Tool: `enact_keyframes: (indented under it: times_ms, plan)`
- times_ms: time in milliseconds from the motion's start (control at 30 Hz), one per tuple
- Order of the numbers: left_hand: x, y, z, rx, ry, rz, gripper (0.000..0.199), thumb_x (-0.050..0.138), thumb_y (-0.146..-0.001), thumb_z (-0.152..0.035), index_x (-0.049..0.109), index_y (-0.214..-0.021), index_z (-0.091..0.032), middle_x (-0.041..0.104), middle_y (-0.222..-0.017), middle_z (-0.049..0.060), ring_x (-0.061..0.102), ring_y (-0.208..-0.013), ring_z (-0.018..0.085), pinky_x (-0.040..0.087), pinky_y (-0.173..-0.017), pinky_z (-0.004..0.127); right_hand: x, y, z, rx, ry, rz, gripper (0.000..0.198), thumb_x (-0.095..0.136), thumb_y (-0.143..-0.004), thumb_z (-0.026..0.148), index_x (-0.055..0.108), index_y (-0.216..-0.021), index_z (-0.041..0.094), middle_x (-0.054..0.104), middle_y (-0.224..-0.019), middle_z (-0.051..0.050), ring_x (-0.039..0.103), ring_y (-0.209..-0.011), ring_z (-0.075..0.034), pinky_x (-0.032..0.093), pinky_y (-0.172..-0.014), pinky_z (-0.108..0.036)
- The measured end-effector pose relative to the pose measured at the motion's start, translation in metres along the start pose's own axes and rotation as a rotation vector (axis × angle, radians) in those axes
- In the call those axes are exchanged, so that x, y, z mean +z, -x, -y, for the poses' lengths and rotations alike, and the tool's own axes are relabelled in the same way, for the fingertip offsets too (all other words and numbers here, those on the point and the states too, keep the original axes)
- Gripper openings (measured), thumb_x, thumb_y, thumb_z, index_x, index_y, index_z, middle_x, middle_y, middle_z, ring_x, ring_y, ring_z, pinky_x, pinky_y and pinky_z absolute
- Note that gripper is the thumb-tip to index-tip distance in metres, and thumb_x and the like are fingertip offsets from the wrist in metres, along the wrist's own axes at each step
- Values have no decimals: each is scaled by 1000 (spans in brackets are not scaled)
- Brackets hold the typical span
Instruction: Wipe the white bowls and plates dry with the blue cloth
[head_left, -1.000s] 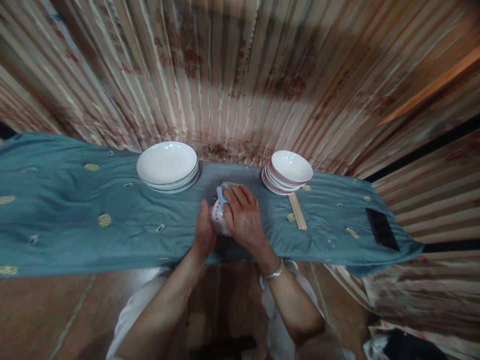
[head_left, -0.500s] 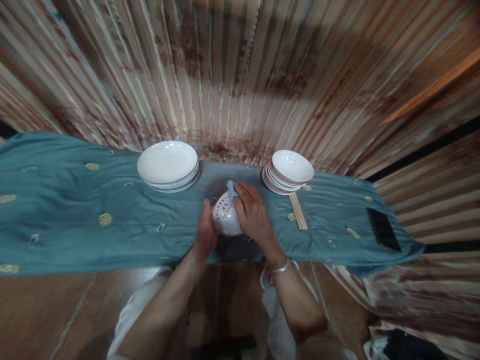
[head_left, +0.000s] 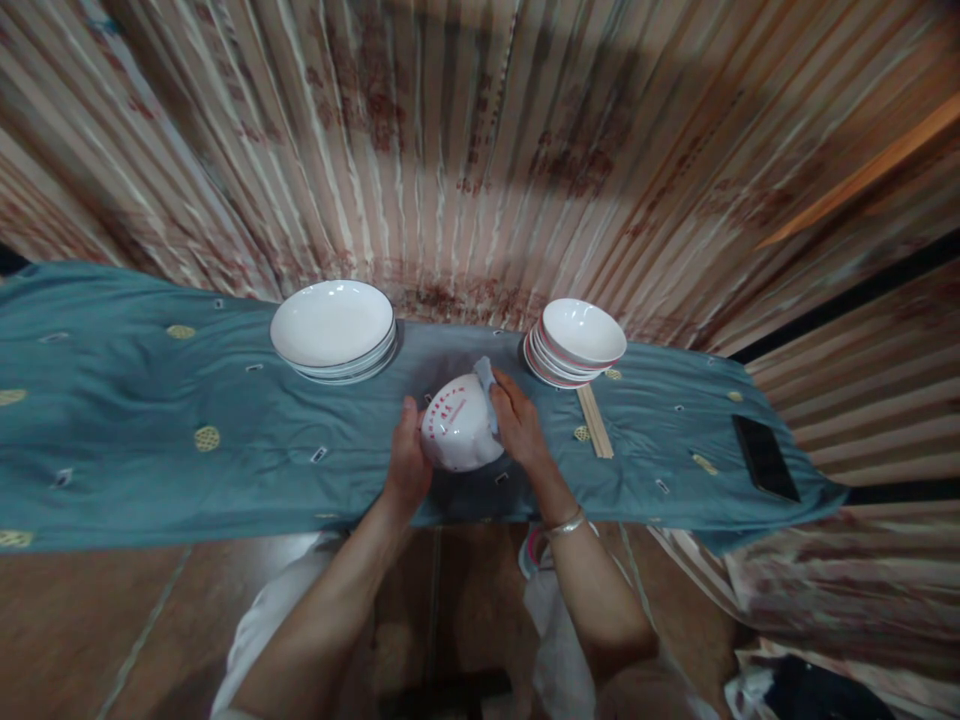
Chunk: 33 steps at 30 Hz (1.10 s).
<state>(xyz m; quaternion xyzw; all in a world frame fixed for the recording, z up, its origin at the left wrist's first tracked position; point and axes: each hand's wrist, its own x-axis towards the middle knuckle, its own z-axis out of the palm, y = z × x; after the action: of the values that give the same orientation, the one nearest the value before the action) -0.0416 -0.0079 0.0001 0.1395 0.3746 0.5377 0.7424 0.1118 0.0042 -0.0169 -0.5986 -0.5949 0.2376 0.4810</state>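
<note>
At 10 o'clock from the held bowl, a stack of white dinner plates (head_left: 332, 322) sits on a teal tablecloth (head_left: 135, 430). At 8 o'clock, the left hand (head_left: 409, 455) grips the side of the white bowl (head_left: 457, 425), tilted mid-table, its red-printed outside showing. At 2 o'clock on its rim, the right hand (head_left: 517, 418) pinches a pale blue cloth (head_left: 487, 385). Beyond: stacked bowls (head_left: 581, 335) at 2 o'clock, wooden chopsticks (head_left: 595, 422) at 3, a dark phone (head_left: 765, 458) farther out. The left fingers and bowl's inside are hidden; its lettering is too small to read.
</note>
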Motion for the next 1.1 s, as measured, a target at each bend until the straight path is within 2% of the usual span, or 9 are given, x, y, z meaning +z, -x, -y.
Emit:
enact_keyframes:
  times_ms: [100, 233, 467, 733, 967, 1100]
  plan:
    - [1, -1, -1, -11, 7, -18, 59, 37, -100, -52, 75, -109, -7, 80, -85, 12, 75, -96, 32, 58, -89, 41, 1, -1, -11, 73, -59, -4, 52, 40, -98, 49, 66, -129, 17, 71, -127, -12, 63, -122, -27, 46, -109, -43]
    - [2, -1, -2, -21, 17, -34, 61, 30, -103, -47, 74, -111, -7, 80, -85, 12, 75, -99, 31, 57, -90, 41, 2, -1, -24, 85, -138, -9, 52, 41, -97, 51, 68, -127, 17, 72, -126, -13, 62, -124, -27, 44, -112, -44]
    - [-2, -3, -1, 1, 6, -18, 60, 36, -100, -53, 75, -110, -9, 80, -91, 13, 74, -104, 32, 56, -94, 42, 6, 0, -34, 82, -185, -15, 54, 39, -97, 54, 69, -125, 18, 70, -131, -12, 60, -129, -25, 42, -115, -44]
    - [-13, -9, 0, 13, 13, -28, 58, 45, -96, -58, 75, -105, -9, 80, -97, 14, 71, -111, 32, 53, -101, 42, 19, 14, -44, 185, -237, -98, 58, 37, -97, 57, 67, -128, 19, 69, -133, -11, 58, -132, -25, 41, -116, -46]
    - [-8, -5, -4, -22, 41, -102, 56, 32, -102, -46, 75, -100, -10, 79, -93, 14, 69, -115, 29, 51, -104, 41, 24, 25, -43, 228, -253, -116, 67, 35, -97, 63, 62, -136, 15, 66, -138, -13, 56, -134, -24, 39, -117, -44]
    - [-8, -8, -1, -12, 78, -108, 44, 39, -100, -37, 74, -96, -10, 79, -93, 12, 67, -119, 27, 50, -106, 39, 24, 28, -44, 273, -213, -129, 71, 34, -96, 65, 62, -135, 13, 64, -139, -15, 55, -135, -26, 39, -117, -48]
